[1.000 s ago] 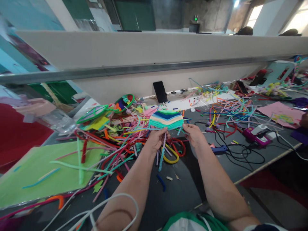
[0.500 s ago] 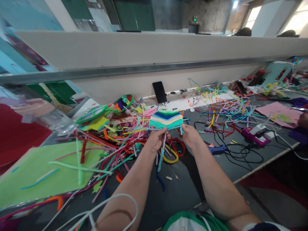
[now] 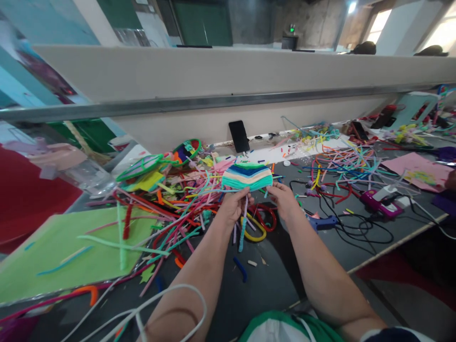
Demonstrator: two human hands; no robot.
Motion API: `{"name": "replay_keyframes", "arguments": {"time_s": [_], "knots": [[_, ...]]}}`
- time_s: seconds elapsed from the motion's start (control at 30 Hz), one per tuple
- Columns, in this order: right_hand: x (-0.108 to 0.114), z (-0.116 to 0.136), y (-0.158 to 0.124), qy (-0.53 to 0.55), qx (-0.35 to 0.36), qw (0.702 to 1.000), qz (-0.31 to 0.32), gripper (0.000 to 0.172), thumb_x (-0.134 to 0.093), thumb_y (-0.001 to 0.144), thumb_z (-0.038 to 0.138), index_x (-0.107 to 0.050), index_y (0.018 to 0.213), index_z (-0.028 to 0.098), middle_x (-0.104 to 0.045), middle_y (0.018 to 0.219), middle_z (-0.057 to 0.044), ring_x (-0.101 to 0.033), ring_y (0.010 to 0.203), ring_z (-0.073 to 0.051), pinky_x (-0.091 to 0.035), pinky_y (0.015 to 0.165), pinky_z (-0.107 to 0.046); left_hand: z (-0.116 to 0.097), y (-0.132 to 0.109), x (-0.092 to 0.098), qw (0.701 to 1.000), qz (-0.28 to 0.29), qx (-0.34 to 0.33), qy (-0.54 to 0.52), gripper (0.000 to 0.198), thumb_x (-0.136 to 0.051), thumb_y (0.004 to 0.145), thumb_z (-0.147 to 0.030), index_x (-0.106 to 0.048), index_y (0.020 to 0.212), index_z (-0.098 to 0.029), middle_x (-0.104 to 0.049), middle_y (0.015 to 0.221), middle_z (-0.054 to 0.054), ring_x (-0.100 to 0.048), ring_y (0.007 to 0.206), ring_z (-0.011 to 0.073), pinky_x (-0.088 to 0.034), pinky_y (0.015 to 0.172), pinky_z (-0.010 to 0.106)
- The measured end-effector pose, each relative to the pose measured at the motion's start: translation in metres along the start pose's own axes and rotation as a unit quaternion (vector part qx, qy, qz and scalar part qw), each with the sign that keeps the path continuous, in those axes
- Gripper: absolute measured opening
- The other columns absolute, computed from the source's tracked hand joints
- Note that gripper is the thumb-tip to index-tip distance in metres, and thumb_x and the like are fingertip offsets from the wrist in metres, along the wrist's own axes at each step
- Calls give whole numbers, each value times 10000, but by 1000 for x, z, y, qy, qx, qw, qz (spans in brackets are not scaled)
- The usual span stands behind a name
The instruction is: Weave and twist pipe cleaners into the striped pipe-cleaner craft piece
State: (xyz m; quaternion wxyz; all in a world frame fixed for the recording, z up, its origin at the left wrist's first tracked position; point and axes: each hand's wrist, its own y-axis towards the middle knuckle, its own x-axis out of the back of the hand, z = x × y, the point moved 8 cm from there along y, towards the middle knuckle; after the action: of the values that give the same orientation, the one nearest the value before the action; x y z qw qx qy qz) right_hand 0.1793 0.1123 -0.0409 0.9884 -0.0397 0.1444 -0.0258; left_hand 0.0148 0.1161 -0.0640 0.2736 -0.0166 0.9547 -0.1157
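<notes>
Between my two hands is a striped panel of pipe cleaners, with green, blue, cream and turquoise bands, held up over the table. My left hand pinches its lower left edge. The lower right corner is gripped by the fingers of my right hand. A thin lilac and turquoise stem hangs down beside my left fingers; whether it is joined to the panel I cannot tell. Yellow and red pipe cleaner loops lie below and behind my hands.
Loose pipe cleaners are heaped at the left by a green sheet. A phone leans on the back panel. To the right lie a blue-handled tool, black cables and a purple power strip. A white cable crosses my left forearm.
The whole view has shifted slightly. My right fingers sit a little differently at the panel's right corner, and the panel stays held in both hands.
</notes>
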Motion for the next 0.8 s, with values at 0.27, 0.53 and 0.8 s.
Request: {"name": "replay_keyframes", "arguments": {"time_s": [0.27, 0.53, 0.8], "knots": [[3, -9, -1, 82, -64, 994, -13, 256, -779, 506, 329, -621, 655, 194, -642, 676, 19, -534, 674, -145, -330, 629, -273, -2, -2, -4, 1000, 17, -12, 12, 300, -822, 558, -212, -595, 727, -115, -603, 547, -7, -581, 468, 122, -538, 498, 259], [-7, -2, 0, 69, 6, 997, 39, 196, -721, 548, 227, -640, 724, 196, -635, 698, 39, -524, 673, -122, -363, 668, -261, 1, 2, 1, 1000, -2, -16, -25, 278, -811, 573, -224, -598, 697, -97, -608, 556, 3, -588, 476, 119, -540, 501, 247], [-20, 6, -2, 98, 64, 989, 88, 224, -615, 524, 129, -653, 731, 204, -652, 715, 24, -543, 693, -152, -406, 698, -283, -2, 0, 0, 999, -16, -24, -31, 251, -802, 587, -210, -591, 668, -100, -608, 541, 4, -591, 470, 120, -542, 507, 248]]}}
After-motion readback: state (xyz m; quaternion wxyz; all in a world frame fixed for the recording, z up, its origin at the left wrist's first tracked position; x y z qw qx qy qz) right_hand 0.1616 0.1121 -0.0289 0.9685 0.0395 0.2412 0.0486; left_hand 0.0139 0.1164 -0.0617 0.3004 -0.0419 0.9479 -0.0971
